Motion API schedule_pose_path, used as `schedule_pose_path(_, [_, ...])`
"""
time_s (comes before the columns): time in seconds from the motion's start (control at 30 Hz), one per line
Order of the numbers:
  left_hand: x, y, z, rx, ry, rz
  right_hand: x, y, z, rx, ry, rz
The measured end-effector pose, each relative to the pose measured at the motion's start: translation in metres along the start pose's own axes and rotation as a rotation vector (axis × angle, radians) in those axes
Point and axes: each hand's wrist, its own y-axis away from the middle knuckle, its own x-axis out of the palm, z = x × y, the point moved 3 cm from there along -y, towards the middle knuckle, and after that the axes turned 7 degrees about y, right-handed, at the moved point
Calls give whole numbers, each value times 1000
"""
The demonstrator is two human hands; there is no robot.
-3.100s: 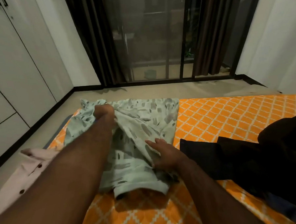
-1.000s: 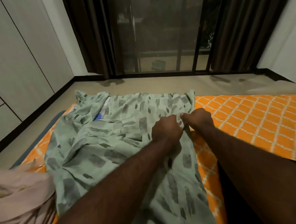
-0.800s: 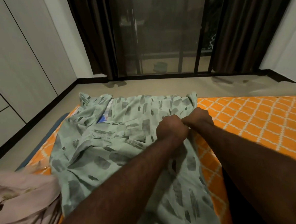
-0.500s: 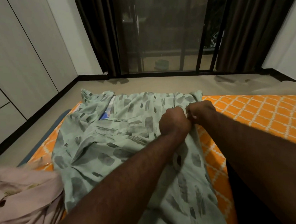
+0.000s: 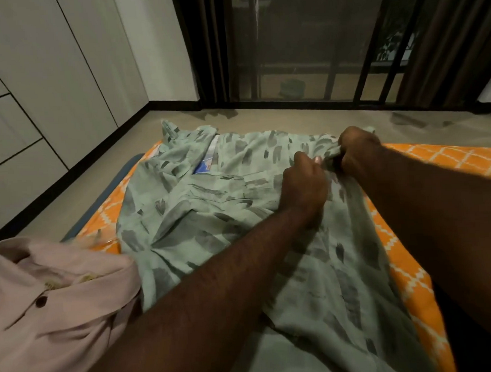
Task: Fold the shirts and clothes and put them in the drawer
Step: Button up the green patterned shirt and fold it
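Shirt (image 5: 211, 216) (soft, crumpled, green) in left hand (image 5: 305, 187), right hand (image 5: 356, 148)

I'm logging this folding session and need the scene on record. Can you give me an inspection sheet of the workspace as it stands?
Surface: orange patterned mattress cover, lying on the floor.
Job's things: green printed shirt spread rumpled across the cover; pink buttoned shirt crumpled at the near left corner.
Clutter: a dark cloth at the near right edge, hard to make out.
Grippers: left hand and right hand both pinch the green shirt's far right edge, close together.
Cables: nothing seen.
Surroundings: white cabinet fronts at left; dark curtains and glass door ahead.
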Motion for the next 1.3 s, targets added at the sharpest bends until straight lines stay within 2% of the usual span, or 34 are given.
schedule_pose_path(0.07, [-10,0,11,47,140,-9,10,7,12,-193,169,-45])
schedule_pose_path(0.13, [-18,2,22,33,243,-20,22,22,19,-221,79,103])
schedule_pose_path(0.2, [-25,6,30,-35,295,-33,36,29,17,-296,183,240])
schedule_pose_path(0.27, [-33,8,35,-132,285,-12,45,32,12,-417,469,325])
schedule_pose_path(0.4, [-51,12,31,-252,110,175,42,25,-14,-573,1281,300])
schedule_pose_path(0.47, [-58,15,23,-217,-57,265,34,40,-22,-643,1444,271])
schedule_pose_path(0.67, [-79,35,5,-66,-716,430,4,85,-60,-741,1658,298])
schedule_pose_path(0.77, [-89,54,-2,48,-927,422,-13,125,-82,-789,1590,309])
schedule_pose_path(0.9, [-99,94,-6,156,-1148,401,-43,183,-120,-736,1515,385])
schedule_pose_path(1.0, [-102,134,-8,351,-1166,312,-63,220,-145,-747,1528,405])
schedule_pose_path(1.07, [-94,167,-2,425,-1081,327,-77,243,-156,-810,1570,377])
schedule_pose_path(1.2, [-82,226,19,400,-816,371,-107,282,-176,-867,1598,387])
schedule_pose_path(1.3, [-84,243,22,312,-793,432,-122,298,-187,-815,1586,437])
